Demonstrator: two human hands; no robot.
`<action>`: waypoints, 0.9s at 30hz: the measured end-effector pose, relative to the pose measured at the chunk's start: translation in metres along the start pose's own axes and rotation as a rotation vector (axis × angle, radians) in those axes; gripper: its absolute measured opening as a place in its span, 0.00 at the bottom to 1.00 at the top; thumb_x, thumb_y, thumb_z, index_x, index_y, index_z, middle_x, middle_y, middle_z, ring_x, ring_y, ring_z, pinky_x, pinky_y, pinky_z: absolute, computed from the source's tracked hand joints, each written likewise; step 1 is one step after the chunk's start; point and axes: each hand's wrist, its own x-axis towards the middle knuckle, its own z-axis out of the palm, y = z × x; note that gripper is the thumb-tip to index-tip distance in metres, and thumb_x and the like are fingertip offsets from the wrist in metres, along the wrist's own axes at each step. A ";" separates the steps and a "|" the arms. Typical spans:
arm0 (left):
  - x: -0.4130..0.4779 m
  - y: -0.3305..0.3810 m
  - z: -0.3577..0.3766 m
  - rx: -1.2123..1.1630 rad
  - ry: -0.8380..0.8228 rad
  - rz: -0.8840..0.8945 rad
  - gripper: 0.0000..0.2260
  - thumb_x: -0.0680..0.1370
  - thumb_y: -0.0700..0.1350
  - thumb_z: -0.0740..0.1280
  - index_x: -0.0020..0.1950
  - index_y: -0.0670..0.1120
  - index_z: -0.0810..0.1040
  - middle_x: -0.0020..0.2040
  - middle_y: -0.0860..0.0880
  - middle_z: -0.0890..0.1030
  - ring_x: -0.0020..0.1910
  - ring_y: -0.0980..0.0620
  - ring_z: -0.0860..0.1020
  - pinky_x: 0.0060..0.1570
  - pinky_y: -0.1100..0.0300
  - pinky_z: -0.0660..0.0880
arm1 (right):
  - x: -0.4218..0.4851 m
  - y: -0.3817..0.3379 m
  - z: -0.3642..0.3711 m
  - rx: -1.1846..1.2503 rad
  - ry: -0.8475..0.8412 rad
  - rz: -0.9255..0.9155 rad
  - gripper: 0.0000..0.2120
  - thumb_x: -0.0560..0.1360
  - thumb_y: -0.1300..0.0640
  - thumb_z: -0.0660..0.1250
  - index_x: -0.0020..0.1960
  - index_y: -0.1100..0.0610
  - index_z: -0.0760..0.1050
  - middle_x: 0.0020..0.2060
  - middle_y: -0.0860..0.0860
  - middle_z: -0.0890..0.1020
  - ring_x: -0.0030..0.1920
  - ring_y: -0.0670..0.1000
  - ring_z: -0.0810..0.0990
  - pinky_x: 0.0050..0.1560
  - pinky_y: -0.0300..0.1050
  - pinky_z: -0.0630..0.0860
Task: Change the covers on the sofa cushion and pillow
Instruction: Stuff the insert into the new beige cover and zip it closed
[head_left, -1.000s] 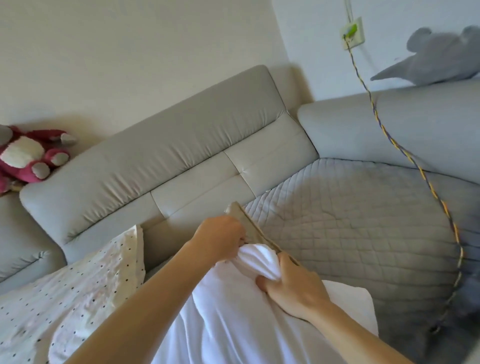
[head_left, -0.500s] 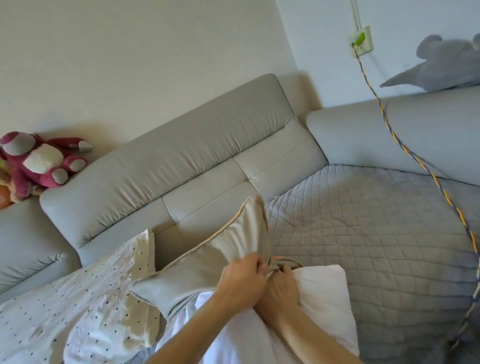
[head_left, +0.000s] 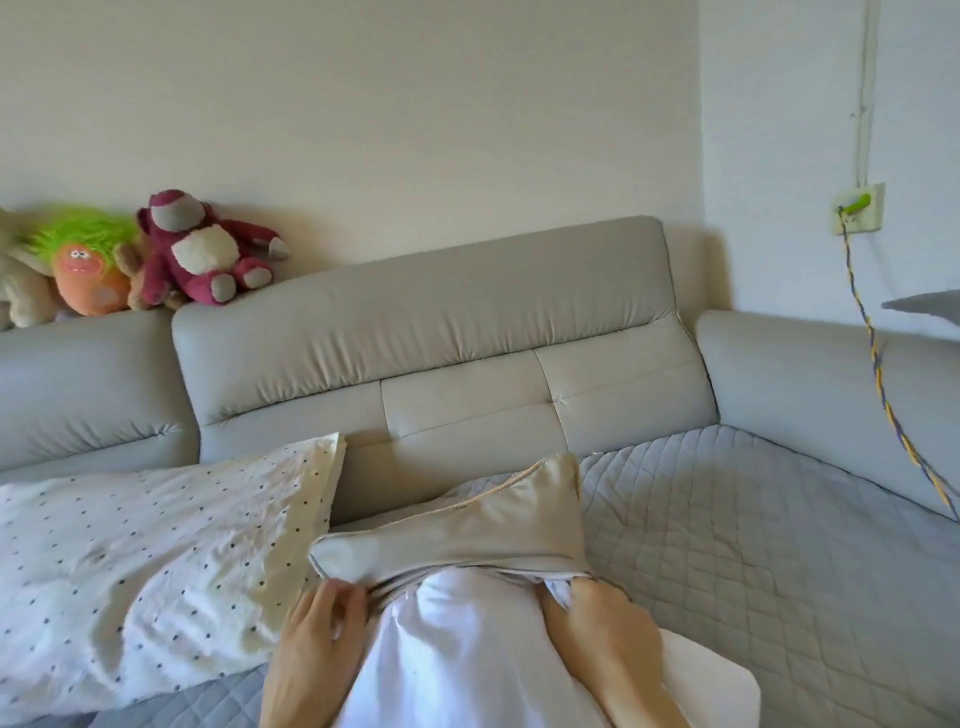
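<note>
View is tilted up versus half a second ago: more wall, and a green-haired orange plush toy (head_left: 88, 270) now shows beside the dark pink plush bear (head_left: 200, 249) on top of the sofa backrest at its left end. Hands have moved apart since then; before they were bunched together at the cover's mouth, now one sits at each end of the opening.

Left hand (head_left: 317, 644) pinches the left edge of the beige fabric cushion cover with piped trim (head_left: 467, 525), fingers curled on the bunched hem. Right hand (head_left: 597, 623) grips the right edge of the opening, fingertips tucked into the fabric. Cover is pulled further over the white cushion insert (head_left: 457, 649): only its top end is inside, most of the white insert is still exposed toward the sofa's front edge. Cover's closed end lies flat and slack, one corner pointing up against the backrest.

Insert and cover lie mid-seat on the grey quilted sofa (head_left: 727, 519), near the front edge. White pillow with small dark dots (head_left: 156, 561) lies just beside them toward the left end, touching the cover's left corner. Yellow-blue braided cable (head_left: 878, 374) hangs from a wall socket with green plug (head_left: 857, 208) over the right arm.
</note>
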 end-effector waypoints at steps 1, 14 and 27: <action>-0.005 -0.011 -0.001 -0.066 -0.043 -0.144 0.06 0.78 0.54 0.67 0.41 0.62 0.75 0.44 0.56 0.81 0.45 0.54 0.78 0.48 0.52 0.75 | -0.001 0.000 -0.002 0.035 0.003 0.017 0.23 0.80 0.37 0.49 0.55 0.47 0.78 0.54 0.47 0.82 0.58 0.53 0.79 0.52 0.45 0.72; -0.029 -0.038 -0.018 -0.881 -0.393 -0.482 0.11 0.71 0.44 0.75 0.53 0.47 0.83 0.44 0.50 0.83 0.41 0.53 0.81 0.42 0.63 0.75 | -0.030 -0.025 -0.036 0.167 0.379 0.031 0.22 0.64 0.41 0.76 0.51 0.52 0.79 0.52 0.56 0.80 0.54 0.61 0.76 0.54 0.55 0.74; -0.030 -0.028 -0.003 -0.338 -0.319 -0.122 0.09 0.75 0.55 0.70 0.51 0.57 0.74 0.41 0.52 0.79 0.37 0.60 0.77 0.37 0.71 0.69 | -0.096 -0.112 0.080 -0.408 0.039 -0.395 0.32 0.59 0.31 0.63 0.52 0.53 0.81 0.63 0.56 0.78 0.53 0.69 0.79 0.51 0.65 0.71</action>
